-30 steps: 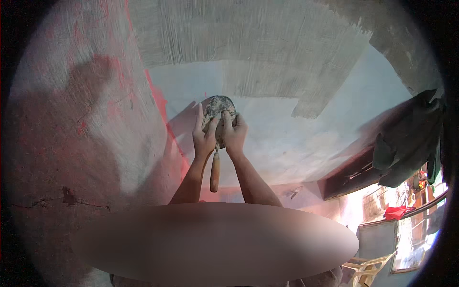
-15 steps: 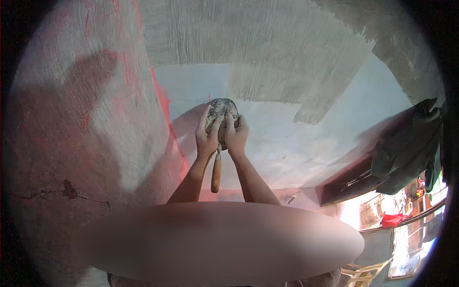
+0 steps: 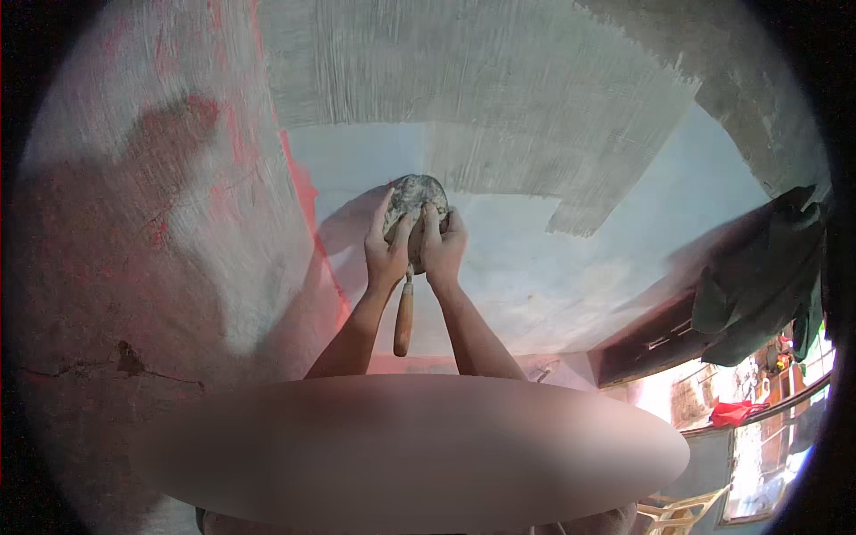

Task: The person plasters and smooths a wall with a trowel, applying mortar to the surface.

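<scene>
My left hand [image 3: 389,241] and my right hand [image 3: 442,242] grip a rounded, mottled grey-black trowel blade [image 3: 419,192] from either side, with both thumbs on its near face. Below the blade, between my wrists, hangs the trowel's wooden handle [image 3: 405,316] on a metal shank, not held by either hand. The blade is held up in front of a pale blue painted surface [image 3: 499,267] with streaky grey coating [image 3: 535,89] across its upper part; whether it touches that surface I cannot tell.
A pink-and-grey rough wall [image 3: 152,250] with a crack fills the left. At right are a dark ledge [image 3: 646,339] with dark cloth [image 3: 749,276] hung over it, a bright window [image 3: 753,473], red cloth [image 3: 733,413] and a pale plastic chair [image 3: 682,508]. A blurred oval covers the lower middle.
Since a second ago the blade and both hands have shifted slightly right in the picture, and rose a little over the last half second. The surroundings have shifted slightly with the camera.
</scene>
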Available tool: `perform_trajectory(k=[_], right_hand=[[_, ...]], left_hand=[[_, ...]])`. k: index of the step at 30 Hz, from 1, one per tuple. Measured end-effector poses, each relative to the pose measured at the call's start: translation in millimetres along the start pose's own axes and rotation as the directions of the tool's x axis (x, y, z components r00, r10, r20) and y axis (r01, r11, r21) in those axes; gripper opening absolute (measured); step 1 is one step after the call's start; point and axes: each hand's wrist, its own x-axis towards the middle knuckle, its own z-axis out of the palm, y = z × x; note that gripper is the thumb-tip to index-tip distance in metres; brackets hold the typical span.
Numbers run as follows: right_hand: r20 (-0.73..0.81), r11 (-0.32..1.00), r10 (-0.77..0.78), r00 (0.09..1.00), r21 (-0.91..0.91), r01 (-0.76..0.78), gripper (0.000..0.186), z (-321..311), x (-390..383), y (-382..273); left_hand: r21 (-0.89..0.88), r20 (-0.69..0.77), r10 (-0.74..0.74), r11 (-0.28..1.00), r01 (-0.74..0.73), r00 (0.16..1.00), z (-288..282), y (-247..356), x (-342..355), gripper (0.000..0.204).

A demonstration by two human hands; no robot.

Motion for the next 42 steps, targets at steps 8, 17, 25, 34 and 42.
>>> perform_trajectory(k=[8, 17, 25, 34, 42], right_hand=[[-0.071, 0.966, 0.107, 0.992, -0.227, -0.121, 0.030, 1, -4, 1], [-0.042, 0.998, 0.066, 0.997, 0.004, -0.066, 0.027, 5, -5, 15], [-0.077, 0.970, 0.130, 0.989, -0.196, -0.143, 0.031, 2, -3, 14], [-0.059, 0.996, 0.048, 0.997, -0.072, -0.052, 0.033, 5, -5, 10], [-0.075, 0.991, -0.057, 0.996, -0.125, 0.047, 0.027, 5, -7, 2]], left_hand=[[0.147, -0.012, -0.044, 0.988, 0.045, 0.999, -3, -8, -3, 0.052], [0.052, -0.026, -0.198, 0.979, 0.199, 0.980, -1, 2, -2, 0.052], [0.150, -0.029, -0.162, 0.975, 0.165, 0.986, -3, 0, -2, 0.052], [0.073, -0.001, -0.051, 0.996, 0.051, 0.999, -3, 2, 0, 0.050], [0.116, -0.008, -0.067, 0.991, 0.068, 0.998, -5, 5, 0, 0.053]])
